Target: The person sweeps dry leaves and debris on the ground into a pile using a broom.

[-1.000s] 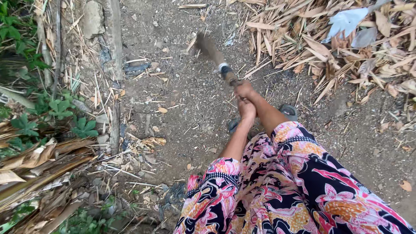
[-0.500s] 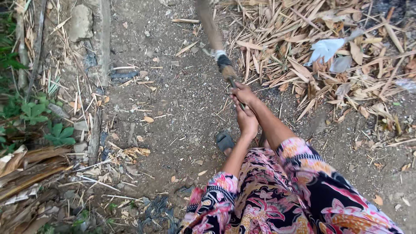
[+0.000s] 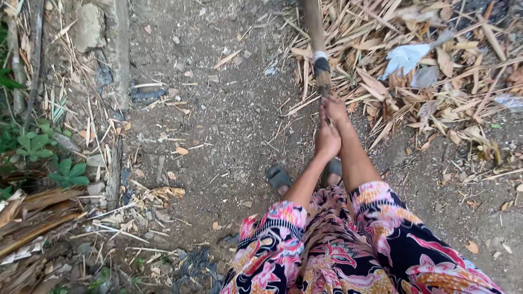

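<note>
Bare grey-brown dirt ground (image 3: 229, 125), scattered with small stones and twigs, fills the middle of the view from the near edge to the far edge. A broad heap of dry straw-coloured leaves and stalks (image 3: 436, 71) covers the far right corner of the ground and reaches down along its right edge. Loose floral-print clothing in pink, black and orange (image 3: 348, 250) occupies the near right corner, with both forearms emerging from its short sleeves. A rough grey stone kerb (image 3: 111, 49) runs along the left edge, with green leafy plants (image 3: 49, 158) and flat brown dried fronds (image 3: 32, 218) beyond it toward the near left corner. A long brown wooden broom handle (image 3: 315, 32), bound with a white and a dark band partway along, slants from the far edge toward the person, over the inner margin of the heap. A pale crumpled scrap of plastic or paper (image 3: 406, 57) lies on the heap, right of the handle. Two dark sandals (image 3: 279, 177) stand on the dirt just below the hands. The right hand (image 3: 335, 109) is closed around the near end of the handle; the left hand (image 3: 328, 140) is clasped around it directly behind, touching the right.
</note>
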